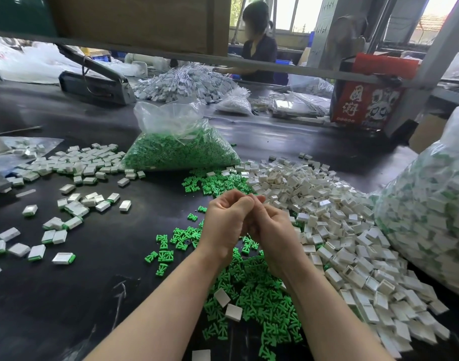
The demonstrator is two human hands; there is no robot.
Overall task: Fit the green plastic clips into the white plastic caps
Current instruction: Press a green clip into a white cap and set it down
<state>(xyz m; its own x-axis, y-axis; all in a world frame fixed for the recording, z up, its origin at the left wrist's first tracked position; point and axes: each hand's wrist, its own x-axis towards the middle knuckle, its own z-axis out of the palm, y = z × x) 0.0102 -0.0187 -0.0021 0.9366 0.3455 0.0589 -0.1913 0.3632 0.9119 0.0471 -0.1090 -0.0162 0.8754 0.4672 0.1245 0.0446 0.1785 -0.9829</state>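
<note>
Both hands are meeting above the middle of the black table (67, 295), fingers curled inward against each other. The left hand (224, 222) and right hand (272, 230) are hiding whatever they are pinching, so I cannot tell what is held; likely a clip is being pressed into a cap. Loose green clips (252, 290) are lying under the wrists toward the near edge, white caps (335, 230) are heaping toward the right edge, and finished pieces (75, 162) are spreading toward the left edge. Next, probably, the joined piece gets dropped left and fresh parts picked.
</note>
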